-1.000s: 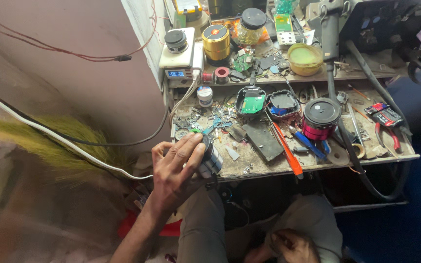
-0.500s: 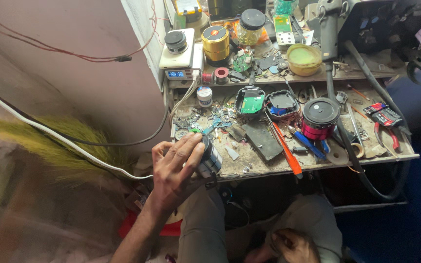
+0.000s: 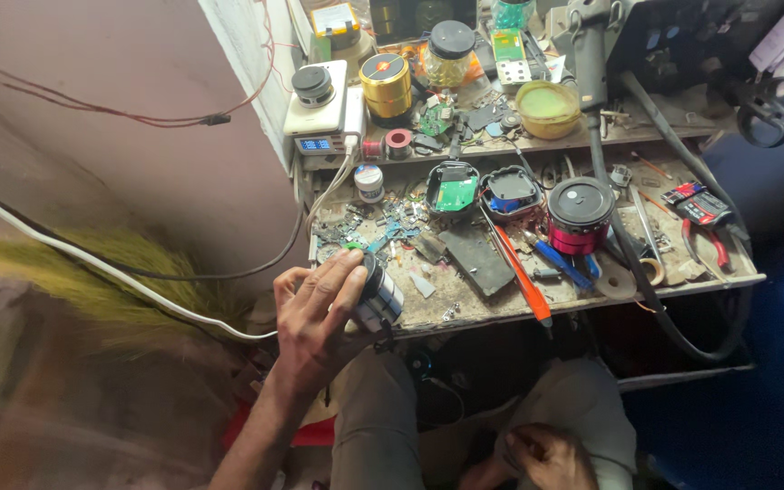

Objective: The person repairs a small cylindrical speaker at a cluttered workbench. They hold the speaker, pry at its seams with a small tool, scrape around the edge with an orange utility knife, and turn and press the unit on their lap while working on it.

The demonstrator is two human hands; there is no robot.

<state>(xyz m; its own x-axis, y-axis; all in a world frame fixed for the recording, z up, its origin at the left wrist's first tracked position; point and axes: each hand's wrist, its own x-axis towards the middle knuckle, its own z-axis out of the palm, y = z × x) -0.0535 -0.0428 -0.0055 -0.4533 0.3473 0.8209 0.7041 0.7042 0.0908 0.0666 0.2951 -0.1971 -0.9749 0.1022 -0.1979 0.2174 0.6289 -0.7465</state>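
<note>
My left hand (image 3: 318,313) grips a small cylindrical device (image 3: 379,297), dark with a silver-white side, at the front left corner of a cluttered workbench (image 3: 465,313). My right hand (image 3: 537,454) rests low by my knee at the bottom of the view, fingers curled; what it holds, if anything, is hidden. On the bench lie an opened round casing with a green circuit board (image 3: 454,191), a second opened casing with blue parts (image 3: 511,191), a red and black round speaker (image 3: 579,213) and an orange-handled screwdriver (image 3: 521,277).
A raised back shelf carries a white box with a blue display (image 3: 318,113), a gold spool (image 3: 386,83), a jar (image 3: 451,50) and a yellow bowl (image 3: 547,107). Red pliers (image 3: 705,227) lie right. A white cable (image 3: 93,263) and black hose (image 3: 646,281) run past.
My left hand has shifted very slightly on the cylindrical device. The bench and my right hand stay as they were.
</note>
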